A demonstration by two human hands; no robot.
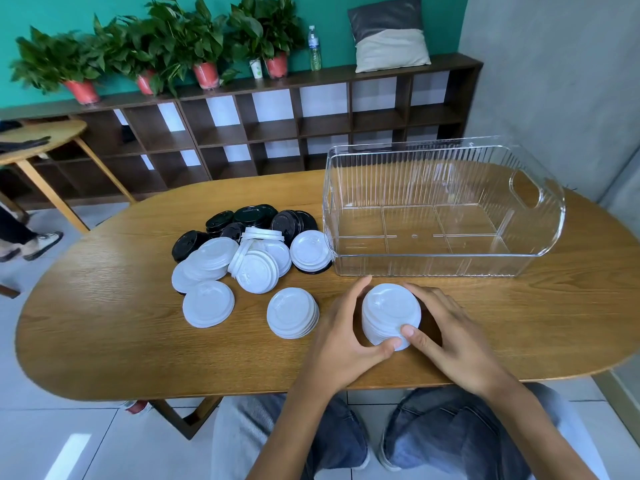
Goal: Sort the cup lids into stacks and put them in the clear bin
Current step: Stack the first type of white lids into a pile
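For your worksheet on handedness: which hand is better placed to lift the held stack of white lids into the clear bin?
Probably the right hand. Both hands grip the stack of white lids, but the clear bin sits to the right, so the left hand would have to cross over.

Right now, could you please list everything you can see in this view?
stack of lids: one, white, near table edge, between both hands
second stack: one, white, to its left
loose lids: many, white and black, heaped mid-table
clear bin: one, transparent, empty, right of the heap
table: one, wooden
potted plants: several, green, on shelf
bottle: one, on shelf
cushion: one, on shelf
hands: left and right, gripping the stack
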